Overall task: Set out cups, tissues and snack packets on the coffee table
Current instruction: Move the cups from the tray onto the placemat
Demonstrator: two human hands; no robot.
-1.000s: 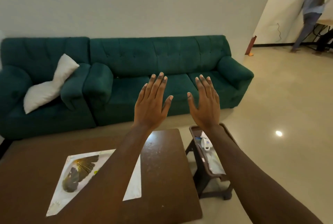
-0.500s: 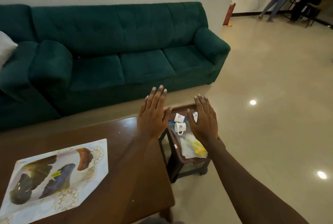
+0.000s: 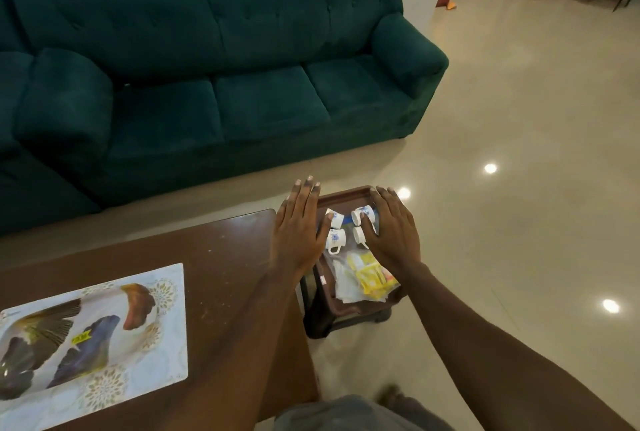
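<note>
We recorded the coffee table with a brown tray just to its right, the tray's long axis running away toward the sofa. The left hand and right hand hovered flat over the tray's far end, fingers straight, gripping nothing. White tissues and yellow snack packets lay at the near end. Four white, blue-flowered cups sat between the hands, the nearest handle pointing toward us.

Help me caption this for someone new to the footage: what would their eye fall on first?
Two open hands, the left hand and the right hand, spread flat over a brown tray on a low stool, just right of the coffee table. Between them lie small white cups with blue flowers, with yellow snack packets and tissues nearer the person. Behind, a long green sofa fills the upper left.
</note>
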